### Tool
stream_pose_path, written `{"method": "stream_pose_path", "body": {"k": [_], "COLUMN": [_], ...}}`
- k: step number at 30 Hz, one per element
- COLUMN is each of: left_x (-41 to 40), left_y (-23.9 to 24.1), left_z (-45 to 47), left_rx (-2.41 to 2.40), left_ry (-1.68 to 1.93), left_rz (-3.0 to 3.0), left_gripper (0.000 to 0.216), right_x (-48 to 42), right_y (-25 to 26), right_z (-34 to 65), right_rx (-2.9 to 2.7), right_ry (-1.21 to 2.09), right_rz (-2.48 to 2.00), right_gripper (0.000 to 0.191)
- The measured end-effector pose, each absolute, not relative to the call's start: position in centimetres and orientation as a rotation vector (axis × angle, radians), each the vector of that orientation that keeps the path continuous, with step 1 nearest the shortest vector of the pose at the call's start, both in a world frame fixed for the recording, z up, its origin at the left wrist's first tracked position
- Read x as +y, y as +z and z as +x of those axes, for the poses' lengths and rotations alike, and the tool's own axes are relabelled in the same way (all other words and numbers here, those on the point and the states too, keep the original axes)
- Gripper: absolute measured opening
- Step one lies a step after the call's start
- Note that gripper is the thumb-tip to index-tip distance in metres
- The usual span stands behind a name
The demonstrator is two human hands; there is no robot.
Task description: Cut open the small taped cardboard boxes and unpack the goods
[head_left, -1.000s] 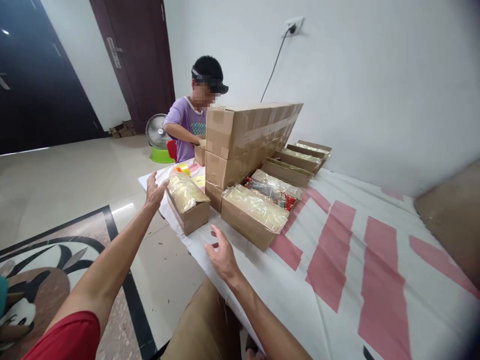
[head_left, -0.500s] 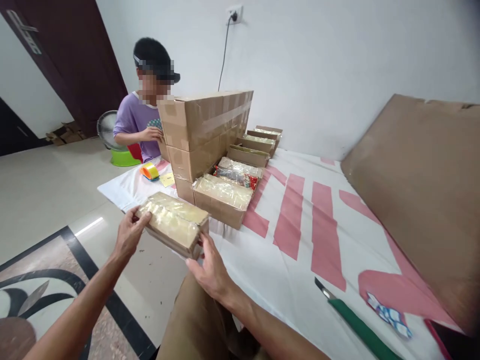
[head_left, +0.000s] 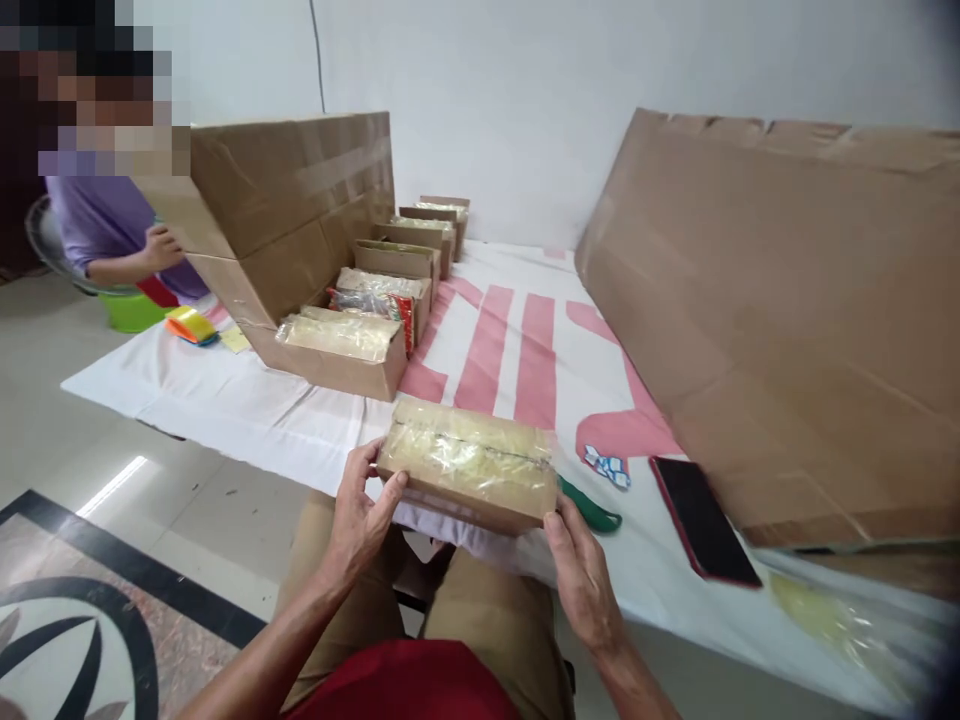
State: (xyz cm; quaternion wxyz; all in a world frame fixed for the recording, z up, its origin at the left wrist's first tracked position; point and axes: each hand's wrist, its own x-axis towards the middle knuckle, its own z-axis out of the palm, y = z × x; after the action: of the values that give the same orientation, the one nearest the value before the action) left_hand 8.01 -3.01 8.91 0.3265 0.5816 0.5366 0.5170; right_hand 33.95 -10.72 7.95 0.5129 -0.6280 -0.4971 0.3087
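Both my hands hold a small open cardboard box (head_left: 469, 467) filled with clear plastic-wrapped goods, just above the near edge of the table (head_left: 247, 405). My left hand (head_left: 358, 520) grips its left end and my right hand (head_left: 583, 575) grips its right end. The box is level, over my lap. A green-handled knife (head_left: 596, 510) lies on the cloth right behind the box.
A row of similar open boxes (head_left: 346, 348) stands along a stack of sealed cartons (head_left: 289, 215). A large flat cardboard sheet (head_left: 787, 300) leans at the right. A dark phone (head_left: 703, 520) and small wrapper (head_left: 607, 466) lie near it. Another person (head_left: 120, 235) sits at far left by a tape roll (head_left: 191, 325).
I took hold of the box at the left table edge with both hands and carried it right, to in front of me. My view turned right with it.
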Motion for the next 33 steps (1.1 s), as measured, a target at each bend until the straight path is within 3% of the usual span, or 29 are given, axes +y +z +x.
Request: {"method": "stream_pose_path", "body": {"k": [7, 14, 20, 26, 33], "left_x": [-2.9, -1.6, -0.8, -1.1, 0.3], "left_y": [8.8, 8.8, 8.8, 8.6, 9.2], "left_z": [7.7, 7.9, 9.8, 9.6, 9.6], "left_rx": [1.406, 1.362, 1.258, 1.239, 1.272], "left_ry": [1.297, 1.391, 1.447, 1.442, 1.410], "left_rz": [1.452, 1.356, 1.219, 1.211, 1.121], "left_gripper": [0.051, 0.043, 0.038, 0.033, 0.031], "right_x": [-10.9, -8.6, -5.9, -4.9, -7.5], "right_y": [7.2, 3.1, 0.9, 1.9, 7.2], "right_z": [36.0, 42.9, 43.2, 43.4, 46.3], "right_rx": [-1.219, -1.683, -1.995, -2.013, -1.471], "right_ry": [0.729, 0.010, -0.230, -0.147, 0.070], "right_rz": [-1.439, -1.728, -1.933, -1.950, -1.939], "right_gripper": [0.052, 0.037, 0.031, 0.033, 0.046]}}
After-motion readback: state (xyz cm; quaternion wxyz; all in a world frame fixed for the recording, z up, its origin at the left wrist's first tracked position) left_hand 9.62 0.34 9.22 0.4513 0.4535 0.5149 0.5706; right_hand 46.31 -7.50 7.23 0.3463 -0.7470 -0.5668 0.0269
